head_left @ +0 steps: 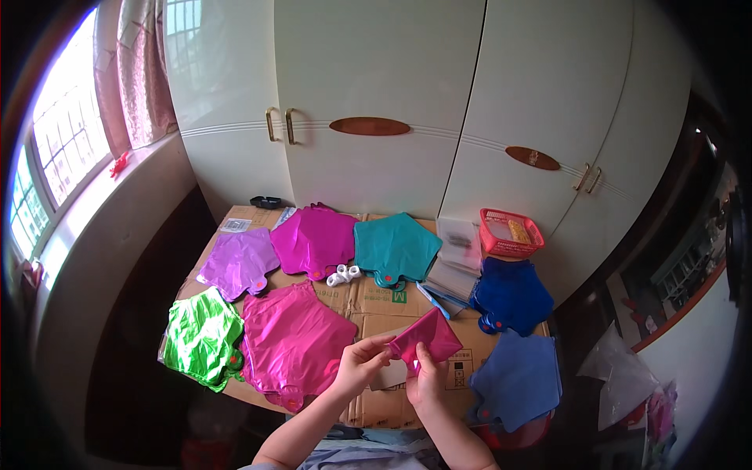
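Low centre of frame: my left hand point(362, 362) fingers pinch the left edge of a folded pink foil balloon point(427, 338), my right hand point(424, 380) fingers clamp its lower edge from below. Both grasping, balloon lifted just above the worktop point(368, 301), which is covered in flattened cardboard.

Just left of my hands: a stack of flat pink foil balloons point(294, 345), touching a green foil stack point(202, 337) at lower left. Above those, a lilac stack point(237, 262), then a magenta stack point(315, 241), then a teal stack point(394, 249) at centre. Small white ribbon rolls point(343, 274) sit between magenta and teal.

Right of centre: clear plastic bags point(457, 262) in a pile, a red mesh basket point(511, 233) behind them. Dark blue stack point(509, 296) at right, lighter blue stack point(518, 377) below it, near my right hand. White wardrobe doors point(392, 94) fill the top of frame.
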`<state>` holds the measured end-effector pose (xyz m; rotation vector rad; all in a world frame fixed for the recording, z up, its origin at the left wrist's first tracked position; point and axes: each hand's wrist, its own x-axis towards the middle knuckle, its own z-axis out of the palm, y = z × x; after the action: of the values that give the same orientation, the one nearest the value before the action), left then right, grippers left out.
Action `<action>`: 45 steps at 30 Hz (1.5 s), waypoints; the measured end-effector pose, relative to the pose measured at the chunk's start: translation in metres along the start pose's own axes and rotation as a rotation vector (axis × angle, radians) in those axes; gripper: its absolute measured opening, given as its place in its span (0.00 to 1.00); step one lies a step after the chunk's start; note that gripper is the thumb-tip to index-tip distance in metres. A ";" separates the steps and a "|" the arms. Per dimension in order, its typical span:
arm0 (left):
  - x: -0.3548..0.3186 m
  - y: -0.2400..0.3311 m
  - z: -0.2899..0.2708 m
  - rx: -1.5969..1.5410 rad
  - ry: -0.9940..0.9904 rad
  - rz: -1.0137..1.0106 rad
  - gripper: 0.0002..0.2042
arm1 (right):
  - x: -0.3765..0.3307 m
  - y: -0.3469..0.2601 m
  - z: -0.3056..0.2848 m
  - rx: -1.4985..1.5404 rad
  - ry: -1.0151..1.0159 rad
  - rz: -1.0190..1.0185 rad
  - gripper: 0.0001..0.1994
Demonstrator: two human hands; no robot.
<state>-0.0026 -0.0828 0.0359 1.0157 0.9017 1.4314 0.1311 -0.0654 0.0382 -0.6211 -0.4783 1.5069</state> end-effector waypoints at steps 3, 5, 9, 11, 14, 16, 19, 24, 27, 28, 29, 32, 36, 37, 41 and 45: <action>0.000 0.001 0.001 -0.022 -0.015 0.025 0.15 | 0.000 0.001 -0.005 -0.041 -0.016 0.009 0.17; 0.000 0.003 0.008 -0.041 0.029 0.065 0.15 | -0.001 -0.003 -0.001 -0.006 -0.019 0.044 0.17; 0.001 0.006 0.006 -0.053 -0.037 0.096 0.14 | -0.001 -0.012 0.002 0.040 -0.009 0.161 0.17; 0.002 -0.001 0.006 -0.047 -0.003 0.137 0.13 | -0.002 -0.011 0.003 0.024 -0.010 0.172 0.17; -0.001 -0.014 0.004 0.103 0.060 0.202 0.11 | -0.005 -0.009 0.005 0.025 -0.009 0.135 0.17; -0.003 -0.013 0.007 0.139 0.083 0.216 0.11 | -0.005 -0.007 0.004 0.026 -0.008 0.094 0.17; -0.006 -0.007 0.017 0.161 0.186 0.243 0.10 | -0.005 -0.004 0.002 0.017 -0.002 0.058 0.17; -0.006 -0.017 0.012 0.396 0.212 0.454 0.10 | -0.007 -0.004 0.004 0.012 0.004 0.022 0.18; -0.005 -0.010 0.023 0.152 0.246 0.330 0.09 | -0.008 -0.002 0.006 0.017 0.030 -0.001 0.18; -0.004 -0.008 0.025 0.086 0.258 0.279 0.09 | -0.008 -0.002 0.005 0.016 0.016 -0.010 0.18; -0.004 -0.006 0.026 0.019 0.270 0.229 0.08 | -0.008 -0.003 0.005 0.015 0.001 -0.019 0.18; -0.004 -0.002 0.031 -0.123 0.277 0.197 0.08 | -0.009 -0.004 0.008 0.009 -0.043 -0.059 0.18; -0.005 -0.001 0.037 -0.318 0.335 0.108 0.08 | -0.012 -0.006 0.011 0.024 -0.034 -0.079 0.17; -0.005 0.000 0.036 -0.368 0.343 0.071 0.09 | -0.011 -0.006 0.010 0.027 -0.010 -0.091 0.17; -0.003 0.009 0.029 -0.161 0.369 0.011 0.09 | -0.005 -0.010 0.005 0.015 0.038 -0.089 0.17; 0.000 0.005 0.032 -0.056 0.279 0.079 0.08 | -0.008 -0.002 0.001 -0.025 0.016 -0.079 0.17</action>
<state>0.0255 -0.0840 0.0517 0.8302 1.0237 1.6842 0.1317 -0.0729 0.0412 -0.6268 -0.5049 1.4226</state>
